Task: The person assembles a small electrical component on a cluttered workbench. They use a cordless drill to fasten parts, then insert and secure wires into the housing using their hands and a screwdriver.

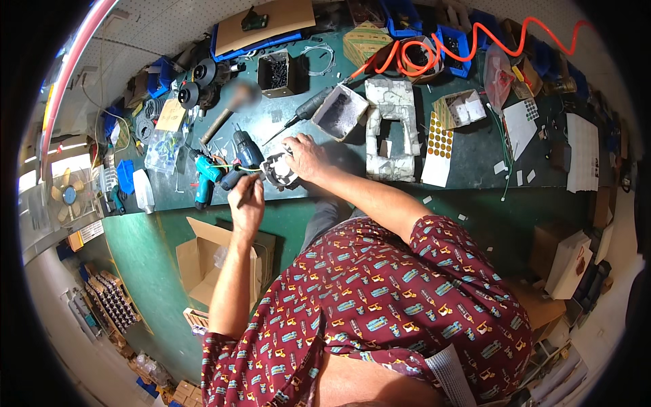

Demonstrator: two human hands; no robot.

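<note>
My right hand (305, 157) grips the top of a grey cast metal housing (277, 172) at the table's near edge. Closed just to the left of that part, my left hand (247, 202) holds a slim dark tool whose kind I cannot make out, its end close to the housing. A dark power drill (247, 149) lies right behind the housing. Left of it is a teal and black cordless driver (205, 178). A black inline screwdriver (306, 108) lies farther back, its bit pointing toward my hands.
A mallet (220, 123) lies at the back left. Boxes of small parts, including a black-screw box (277, 72) and a white-lined box (340, 112), stand behind. A taped white frame (392, 129) and a sticker sheet (439, 146) lie right. An open carton (203, 268) sits below the table.
</note>
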